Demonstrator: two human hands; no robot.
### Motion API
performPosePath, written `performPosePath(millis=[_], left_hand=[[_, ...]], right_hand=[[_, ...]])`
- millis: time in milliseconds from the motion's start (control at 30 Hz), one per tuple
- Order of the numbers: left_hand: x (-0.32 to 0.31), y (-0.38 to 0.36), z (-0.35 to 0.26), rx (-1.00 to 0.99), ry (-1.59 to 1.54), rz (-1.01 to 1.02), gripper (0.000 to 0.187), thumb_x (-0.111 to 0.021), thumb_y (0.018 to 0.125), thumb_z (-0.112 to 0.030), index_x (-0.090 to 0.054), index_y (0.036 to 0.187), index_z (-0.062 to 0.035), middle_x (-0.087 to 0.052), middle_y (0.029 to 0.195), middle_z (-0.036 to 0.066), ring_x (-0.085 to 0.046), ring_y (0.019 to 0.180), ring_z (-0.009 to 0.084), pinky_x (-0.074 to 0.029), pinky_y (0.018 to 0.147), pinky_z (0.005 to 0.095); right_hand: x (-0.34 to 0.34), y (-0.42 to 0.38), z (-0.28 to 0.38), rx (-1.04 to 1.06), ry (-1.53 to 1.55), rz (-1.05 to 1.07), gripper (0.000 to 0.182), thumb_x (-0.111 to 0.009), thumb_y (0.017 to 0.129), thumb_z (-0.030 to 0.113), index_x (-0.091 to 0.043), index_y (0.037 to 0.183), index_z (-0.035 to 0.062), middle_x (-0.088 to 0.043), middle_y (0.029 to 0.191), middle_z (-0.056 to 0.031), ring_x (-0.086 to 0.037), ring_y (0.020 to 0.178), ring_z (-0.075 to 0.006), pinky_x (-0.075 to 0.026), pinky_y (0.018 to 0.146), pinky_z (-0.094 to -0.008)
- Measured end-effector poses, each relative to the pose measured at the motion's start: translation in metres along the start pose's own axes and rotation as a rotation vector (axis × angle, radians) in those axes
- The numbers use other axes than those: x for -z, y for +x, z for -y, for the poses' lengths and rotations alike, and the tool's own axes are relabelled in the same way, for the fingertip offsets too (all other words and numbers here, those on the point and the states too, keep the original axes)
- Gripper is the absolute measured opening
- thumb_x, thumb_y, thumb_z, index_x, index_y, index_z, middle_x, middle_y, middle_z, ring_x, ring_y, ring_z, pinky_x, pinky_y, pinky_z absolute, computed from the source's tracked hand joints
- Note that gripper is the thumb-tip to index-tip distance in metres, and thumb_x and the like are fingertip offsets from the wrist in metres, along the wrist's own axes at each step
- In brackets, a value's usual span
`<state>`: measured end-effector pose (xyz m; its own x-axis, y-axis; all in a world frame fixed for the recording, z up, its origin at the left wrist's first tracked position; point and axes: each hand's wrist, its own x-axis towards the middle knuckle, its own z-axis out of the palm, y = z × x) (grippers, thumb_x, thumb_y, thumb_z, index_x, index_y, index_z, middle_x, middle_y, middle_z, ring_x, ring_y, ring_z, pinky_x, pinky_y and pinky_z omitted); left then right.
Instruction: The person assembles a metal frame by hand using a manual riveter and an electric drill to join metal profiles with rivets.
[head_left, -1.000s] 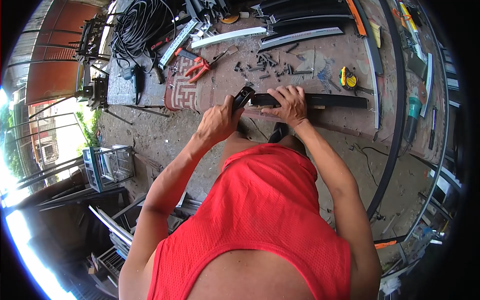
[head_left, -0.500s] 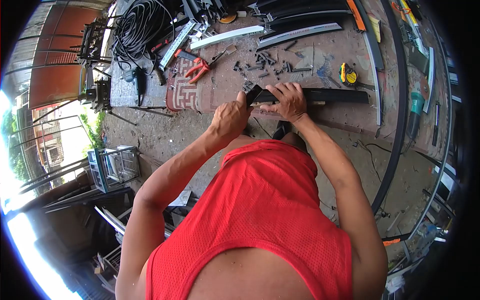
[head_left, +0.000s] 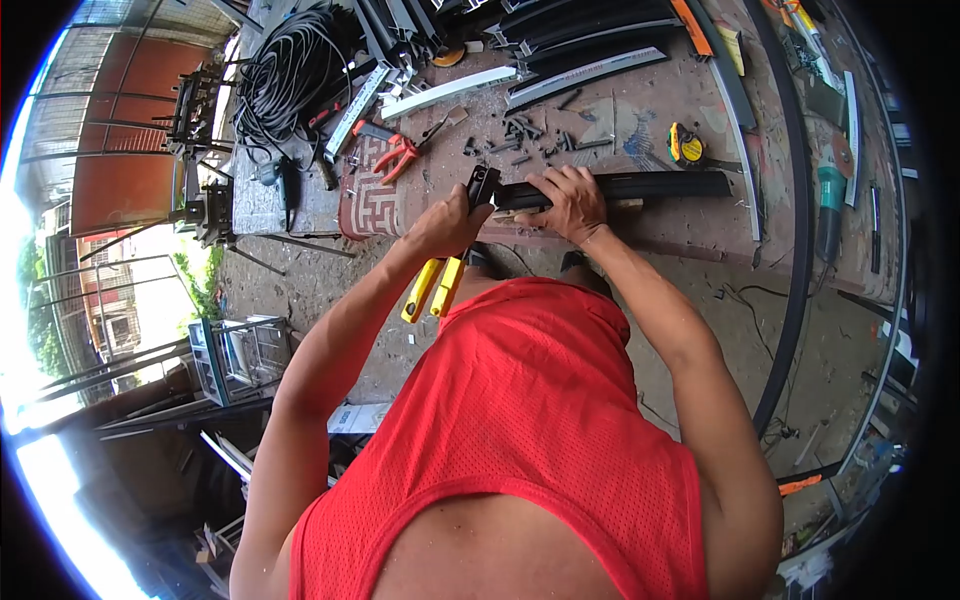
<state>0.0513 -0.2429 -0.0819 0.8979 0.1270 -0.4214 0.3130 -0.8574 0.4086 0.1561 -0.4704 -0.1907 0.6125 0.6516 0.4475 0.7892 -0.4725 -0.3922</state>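
Observation:
In my left hand is a hand tool with two yellow handles and a black head; my fingers are wrapped around it. The tool's head is at the left end of a long black strip lying along the table's near edge. My right hand grips this strip close to that end, fingers over the top and thumb on the near side. A piece of wood shows under the strip. Several short black offcuts lie just beyond my hands.
Red-handled pliers and a coil of black cable lie to the left, with a drill. A tape measure is beyond the strip. An angle grinder rests at right, past a long black profile.
The left hand has turned and moved slightly left, with the tool's head tipped upright and its yellow handles now showing below. The right hand stays on the strip.

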Motion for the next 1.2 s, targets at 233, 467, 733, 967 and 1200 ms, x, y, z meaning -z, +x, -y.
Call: performPosePath(millis=[233, 467, 733, 967, 1200], left_hand=[[-0.028, -0.087, 0.010, 0.242, -0.432, 0.184, 0.078, -0.071, 0.090, -0.062, -0.058, 0.135, 0.0003, -0.068, 0.107, 0.014, -0.066, 0.088, 0.0226, -0.053, 0.082, 0.0373], [-0.022, -0.094, 0.035, 0.428, -0.397, 0.329, 0.068, -0.069, 0.086, -0.067, -0.070, 0.081, 0.0011, -0.069, 0.072, 0.016, -0.071, 0.072, 0.0249, -0.054, 0.068, 0.0431], [-0.063, -0.084, 0.024, 0.413, -0.203, 0.176, 0.060, -0.071, 0.087, -0.056, -0.067, 0.074, 0.0029, -0.066, 0.068, 0.025, -0.071, 0.069, 0.0384, -0.053, 0.066, 0.0476], [-0.074, -0.094, 0.013, 0.379, -0.211, 0.105, 0.048, -0.073, 0.088, -0.043, -0.064, 0.076, 0.0026, -0.066, 0.071, 0.027, -0.070, 0.072, 0.0431, -0.051, 0.067, 0.0509], [0.023, -0.137, -0.034, 0.169, 0.065, -0.004, 0.050, -0.074, 0.091, -0.028, -0.051, 0.129, -0.0027, -0.067, 0.068, 0.022, -0.070, 0.074, 0.0465, -0.052, 0.066, 0.0522]], right_hand=[[-0.012, -0.017, -0.004, 0.028, -0.023, -0.066, 0.071, -0.061, 0.080, 0.076, -0.073, 0.120, 0.0190, -0.067, 0.105, -0.0026, -0.060, 0.098, -0.0235, -0.045, 0.090, -0.0394], [-0.014, -0.022, -0.003, 0.015, -0.021, -0.026, 0.071, -0.056, 0.083, 0.076, -0.072, 0.123, 0.0193, -0.067, 0.110, -0.0029, -0.060, 0.099, -0.0229, -0.045, 0.092, -0.0405], [0.013, -0.011, 0.006, 0.043, 0.106, -0.137, 0.064, -0.070, 0.080, 0.066, -0.070, 0.123, 0.0181, -0.065, 0.115, -0.0027, -0.059, 0.113, -0.0255, -0.045, 0.101, -0.0447], [-0.003, -0.003, 0.115, -1.262, 1.709, 0.351, 0.068, -0.068, 0.083, 0.078, -0.062, 0.089, 0.0114, -0.062, 0.077, 0.0002, -0.062, 0.068, -0.0135, -0.051, 0.064, -0.0300], [-0.037, 0.027, 0.141, -1.411, 1.888, 0.014, 0.071, -0.066, 0.077, 0.083, -0.057, 0.088, 0.0137, -0.058, 0.077, 0.0008, -0.058, 0.070, -0.0136, -0.048, 0.069, -0.0295]])
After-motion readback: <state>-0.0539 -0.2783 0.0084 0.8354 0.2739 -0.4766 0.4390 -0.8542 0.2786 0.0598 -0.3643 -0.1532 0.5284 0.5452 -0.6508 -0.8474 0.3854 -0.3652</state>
